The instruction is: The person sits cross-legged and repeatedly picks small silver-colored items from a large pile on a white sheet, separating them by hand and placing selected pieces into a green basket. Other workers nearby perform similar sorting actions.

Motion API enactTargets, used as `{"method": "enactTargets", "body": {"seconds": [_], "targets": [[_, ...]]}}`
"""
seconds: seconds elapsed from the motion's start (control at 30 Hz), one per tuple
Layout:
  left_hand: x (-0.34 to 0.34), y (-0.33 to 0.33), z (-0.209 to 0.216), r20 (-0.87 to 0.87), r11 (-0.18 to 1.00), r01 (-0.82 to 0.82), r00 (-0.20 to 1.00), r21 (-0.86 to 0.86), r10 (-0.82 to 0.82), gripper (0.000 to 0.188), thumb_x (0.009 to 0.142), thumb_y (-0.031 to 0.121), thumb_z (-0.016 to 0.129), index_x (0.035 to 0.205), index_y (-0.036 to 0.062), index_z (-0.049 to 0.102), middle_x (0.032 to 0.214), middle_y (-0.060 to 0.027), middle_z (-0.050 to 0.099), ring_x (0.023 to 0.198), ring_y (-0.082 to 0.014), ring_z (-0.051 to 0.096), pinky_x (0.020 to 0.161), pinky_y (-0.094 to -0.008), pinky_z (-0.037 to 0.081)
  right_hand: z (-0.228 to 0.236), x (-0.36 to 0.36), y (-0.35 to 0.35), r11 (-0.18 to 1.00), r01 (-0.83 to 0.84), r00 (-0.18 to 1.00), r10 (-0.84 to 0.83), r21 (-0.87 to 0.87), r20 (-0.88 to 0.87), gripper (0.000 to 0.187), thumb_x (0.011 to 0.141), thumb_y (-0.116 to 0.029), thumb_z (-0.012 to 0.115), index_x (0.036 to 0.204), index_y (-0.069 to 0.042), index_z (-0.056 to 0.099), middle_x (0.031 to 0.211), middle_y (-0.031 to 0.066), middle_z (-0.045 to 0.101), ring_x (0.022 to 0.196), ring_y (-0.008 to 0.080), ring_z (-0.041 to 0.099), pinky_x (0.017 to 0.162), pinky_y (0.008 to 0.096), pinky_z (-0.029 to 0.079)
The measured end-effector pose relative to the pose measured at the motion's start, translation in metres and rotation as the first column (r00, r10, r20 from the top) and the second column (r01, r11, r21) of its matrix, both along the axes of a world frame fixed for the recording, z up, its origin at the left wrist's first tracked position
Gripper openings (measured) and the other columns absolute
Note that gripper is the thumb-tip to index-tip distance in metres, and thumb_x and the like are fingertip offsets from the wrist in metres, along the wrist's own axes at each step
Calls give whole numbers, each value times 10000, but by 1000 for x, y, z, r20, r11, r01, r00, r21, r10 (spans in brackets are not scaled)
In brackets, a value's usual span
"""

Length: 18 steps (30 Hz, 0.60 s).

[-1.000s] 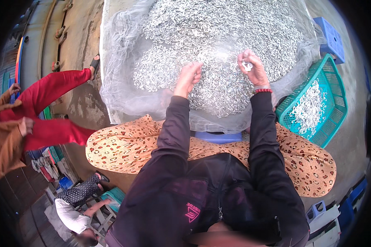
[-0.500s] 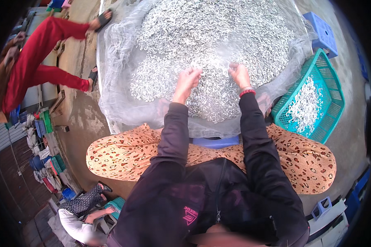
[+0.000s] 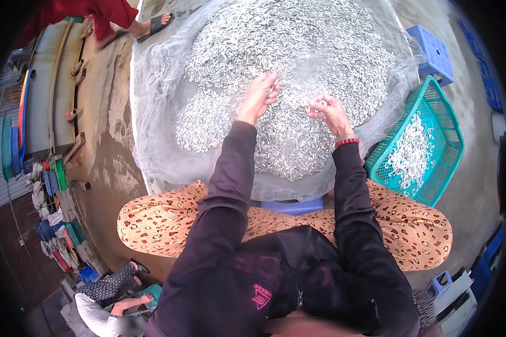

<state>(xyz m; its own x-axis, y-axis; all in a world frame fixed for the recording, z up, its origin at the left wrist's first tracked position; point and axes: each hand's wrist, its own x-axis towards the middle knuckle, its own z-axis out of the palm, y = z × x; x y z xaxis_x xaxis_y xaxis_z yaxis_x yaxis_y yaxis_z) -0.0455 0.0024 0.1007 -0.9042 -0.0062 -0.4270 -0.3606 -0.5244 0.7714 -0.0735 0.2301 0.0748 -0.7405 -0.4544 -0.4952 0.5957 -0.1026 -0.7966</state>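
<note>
A broad heap of small silvery fish [image 3: 298, 140] lies spread over a sheer white net [image 3: 157, 112] in front of me. Above the middle of the heap, my left hand [image 3: 260, 96] is closed, its fingers curled and thumb side up; what it holds, if anything, is too small to make out. Lower and to its right, my right hand [image 3: 330, 114], with a red bracelet at the wrist, pinches thumb and fingertips together on what look like small pale fish. By my right knee, a green plastic basket [image 3: 445, 168] holds a loose pile of whiter fish.
A blue plastic stool [image 3: 433, 53] stands beyond the basket, and another blue piece [image 3: 292, 208] sits under the net's near edge. At the upper left, a person in red trousers [image 3: 104, 19] stands beside the net. Another person [image 3: 98, 309] sits at the lower left.
My left hand has moved slightly farther out, while my right hand has come a little nearer and right. The person in red trousers has stepped farther away at the upper left.
</note>
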Motion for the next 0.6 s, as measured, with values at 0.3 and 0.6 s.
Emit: {"method": "enactTargets", "body": {"seconds": [0.3,0.6], "targets": [[-11,4,-54,185,133,264,884,-955,-430,262,792,268,693,942,79,591,776,-120,643,797,-294,629,717,-402,464,11,2,-2,982,169,983,-162,-84,83,195,820,-135,699,943,7,646,809,44,633,716,127,618,607,234,511],[12,3,-50,68,577,286,927,-765,-369,210,761,241,745,853,68,670,799,-73,677,767,-174,624,746,-325,471,-8,5,13,799,256,935,-62,-544,350,203,874,-243,655,880,-64,558,808,41,552,710,140,537,560,237,423]]}}
